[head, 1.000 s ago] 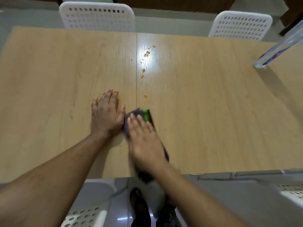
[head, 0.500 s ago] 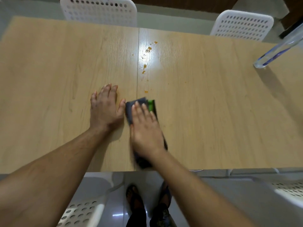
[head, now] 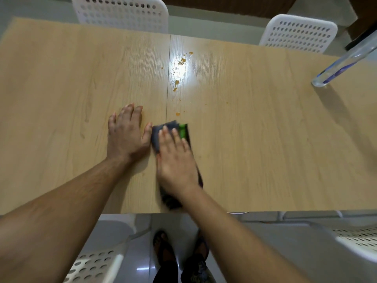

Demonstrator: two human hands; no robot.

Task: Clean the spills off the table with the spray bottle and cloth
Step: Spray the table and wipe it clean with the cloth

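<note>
Several orange spills (head: 177, 83) lie along the centre seam of the table (head: 255, 139), beyond the dark cloth (head: 163, 129), which is pressed flat under the straight, released fingers of the right hand (head: 176, 160); the left hand (head: 127, 133) rests open on the wood beside it. The spray bottle (head: 344, 62) stands well apart at the far right. Risk: an unfolded pass may smear residue into the seam, and the trailing cloth end overhangs the near edge.
</note>
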